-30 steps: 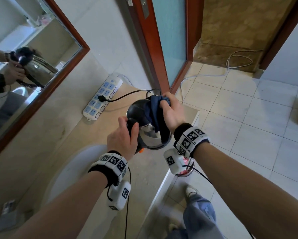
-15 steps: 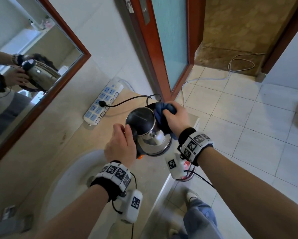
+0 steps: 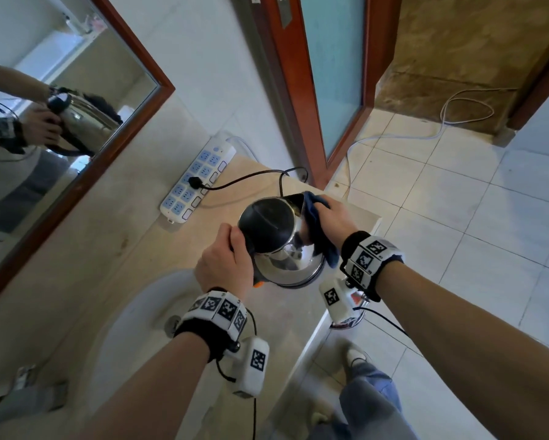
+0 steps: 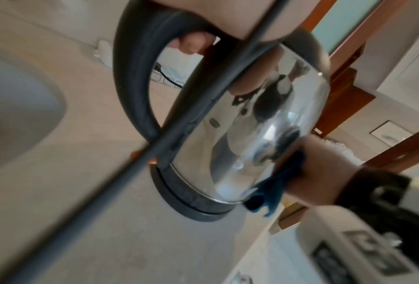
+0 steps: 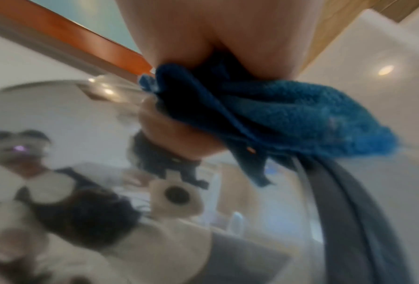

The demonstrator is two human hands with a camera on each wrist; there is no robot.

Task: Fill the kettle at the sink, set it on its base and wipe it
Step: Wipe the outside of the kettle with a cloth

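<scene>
A steel kettle [image 3: 286,258] with a black lid and handle stands on its black base [image 4: 188,199] on the beige counter [image 3: 133,249]. My left hand [image 3: 225,265] grips the handle [image 4: 133,80]. My right hand [image 3: 330,220] holds a dark blue cloth [image 3: 314,227] bunched against the kettle's right side, near the spout. The left wrist view shows the kettle [image 4: 259,123] seated on the base with the cloth [image 4: 274,190] low on its wall. The right wrist view is filled by the cloth [image 5: 276,113] against the mirror-like steel.
A white sink basin [image 3: 140,319] lies left of the kettle. A white and blue power strip [image 3: 197,179] with the kettle's black cord [image 3: 244,179] plugged in lies along the wall. A mirror [image 3: 44,122] hangs at left. The counter edge [image 3: 317,338] drops to tiled floor [image 3: 457,217].
The right hand with the cloth has slid from over the kettle's lid to its right side. The lid now shows fully. The left hand stays on the handle.
</scene>
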